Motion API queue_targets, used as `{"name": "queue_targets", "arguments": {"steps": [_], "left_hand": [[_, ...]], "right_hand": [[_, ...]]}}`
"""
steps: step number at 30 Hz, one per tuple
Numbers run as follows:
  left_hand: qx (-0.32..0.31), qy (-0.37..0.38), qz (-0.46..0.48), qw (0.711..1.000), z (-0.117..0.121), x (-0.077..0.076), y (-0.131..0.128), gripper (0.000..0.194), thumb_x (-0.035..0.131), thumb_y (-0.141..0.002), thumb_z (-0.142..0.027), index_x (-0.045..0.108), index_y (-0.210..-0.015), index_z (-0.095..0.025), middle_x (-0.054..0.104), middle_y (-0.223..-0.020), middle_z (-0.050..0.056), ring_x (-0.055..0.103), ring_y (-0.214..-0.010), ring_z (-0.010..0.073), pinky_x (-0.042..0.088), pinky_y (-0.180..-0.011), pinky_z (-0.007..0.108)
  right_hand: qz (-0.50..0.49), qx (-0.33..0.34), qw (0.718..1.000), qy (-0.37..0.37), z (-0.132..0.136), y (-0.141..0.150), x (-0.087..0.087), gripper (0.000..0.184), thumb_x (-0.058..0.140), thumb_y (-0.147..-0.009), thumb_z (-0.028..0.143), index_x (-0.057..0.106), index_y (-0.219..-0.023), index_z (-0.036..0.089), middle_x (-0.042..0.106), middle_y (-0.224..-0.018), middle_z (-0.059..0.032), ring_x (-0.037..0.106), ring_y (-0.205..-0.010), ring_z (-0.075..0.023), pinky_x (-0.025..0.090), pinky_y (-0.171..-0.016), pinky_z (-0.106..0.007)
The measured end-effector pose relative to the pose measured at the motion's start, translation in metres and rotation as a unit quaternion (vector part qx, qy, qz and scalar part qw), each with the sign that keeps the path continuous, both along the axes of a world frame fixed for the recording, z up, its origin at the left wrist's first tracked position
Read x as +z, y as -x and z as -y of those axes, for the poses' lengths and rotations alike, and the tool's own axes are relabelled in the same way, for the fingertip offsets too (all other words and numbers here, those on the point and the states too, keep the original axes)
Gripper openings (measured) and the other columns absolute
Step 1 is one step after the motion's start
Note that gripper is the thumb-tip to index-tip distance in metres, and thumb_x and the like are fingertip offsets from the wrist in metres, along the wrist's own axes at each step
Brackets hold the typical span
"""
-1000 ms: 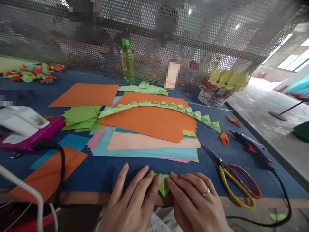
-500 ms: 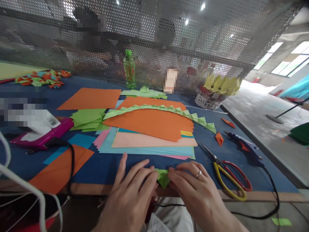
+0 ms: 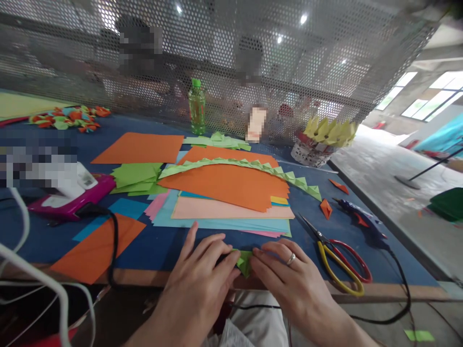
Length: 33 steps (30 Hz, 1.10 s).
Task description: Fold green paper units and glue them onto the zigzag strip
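Observation:
A small folded piece of green paper [image 3: 245, 262] lies at the table's front edge, pinched between my two hands. My left hand [image 3: 202, 274] presses on its left side, thumb and fingers closed on it, while the index finger side is bent over the paper. On the paper's right side, my right hand [image 3: 289, 274], with a ring on one finger, grips with its fingertips. Parts of the paper are hidden under the fingers. Beyond the hands is a stack of coloured paper sheets [image 3: 224, 224], with orange sheets [image 3: 224, 185] on top and a green folded-paper strip [image 3: 231, 162] across them.
Scissors [image 3: 329, 241] and a glue gun [image 3: 361, 217] with a cord lie right. Small orange folded pieces [image 3: 326, 208] are near. At left are green sheets [image 3: 135, 178], a magenta device [image 3: 75, 197] and cables. A green bottle [image 3: 197, 108] stands before a perforated metal screen [image 3: 217, 53].
The view has shifted slightly. Both hands stay on the green paper, and the left fingers now cover a little more of its left side.

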<state>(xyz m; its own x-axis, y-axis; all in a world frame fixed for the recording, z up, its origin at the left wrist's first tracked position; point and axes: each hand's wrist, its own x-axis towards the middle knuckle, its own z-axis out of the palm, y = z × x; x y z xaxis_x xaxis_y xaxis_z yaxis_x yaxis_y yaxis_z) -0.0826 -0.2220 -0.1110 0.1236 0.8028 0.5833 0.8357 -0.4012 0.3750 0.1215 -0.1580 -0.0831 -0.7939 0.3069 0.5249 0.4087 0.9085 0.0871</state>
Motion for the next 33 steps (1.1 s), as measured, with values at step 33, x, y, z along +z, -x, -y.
{"name": "queue_targets", "arguments": {"steps": [33], "left_hand": [[-0.021, -0.042, -0.009, 0.999, 0.002, -0.001, 0.004, 0.022, 0.052, -0.099, -0.018, 0.072, -0.108, -0.017, 0.074, -0.096, 0.002, 0.066, -0.108, 0.0225, 0.02, -0.123, 0.057]], "right_hand": [[0.047, 0.094, 0.993, -0.049, -0.014, -0.008, 0.0, 0.031, 0.04, -0.102, 0.012, 0.069, -0.111, 0.005, 0.075, -0.098, -0.0131, 0.065, -0.095, -0.0223, 0.053, -0.089, -0.038]]}}
